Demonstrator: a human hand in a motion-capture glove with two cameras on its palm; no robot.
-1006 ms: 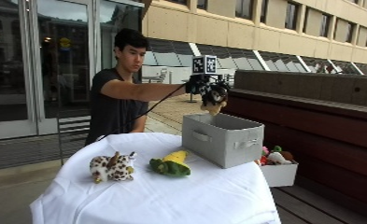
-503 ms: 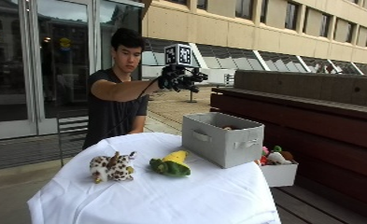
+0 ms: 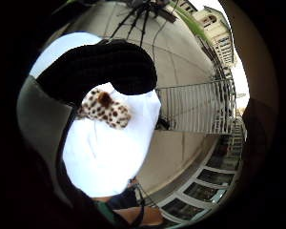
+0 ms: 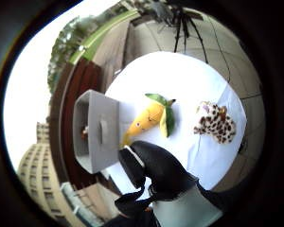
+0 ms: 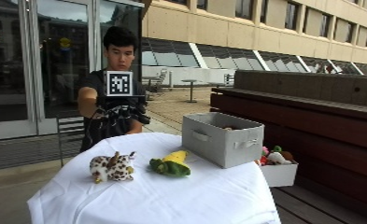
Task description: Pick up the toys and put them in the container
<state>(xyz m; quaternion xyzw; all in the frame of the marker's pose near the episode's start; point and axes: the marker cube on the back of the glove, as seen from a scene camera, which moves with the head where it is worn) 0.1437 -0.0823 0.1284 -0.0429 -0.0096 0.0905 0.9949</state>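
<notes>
Toys still on table, hand empty

Spotted giraffe toy (image 5: 112, 166) and banana plush (image 5: 170, 164) lie on the white tablecloth (image 5: 189, 196), container (image 5: 222, 138) at their 2 o'clock. Gloved right hand (image 5: 117, 119) hovers at 12 o'clock above, fingers relaxed, holding nothing, likely lining up to reach.

Outdoor paved terrace: building facade (image 5: 282, 28) across upper frame, glass doors (image 5: 40, 65) at left, wooden bench wall (image 5: 307, 107) at right.

Gloved hand (image 5: 117, 122) moved from container (image 5: 223, 138)
</notes>
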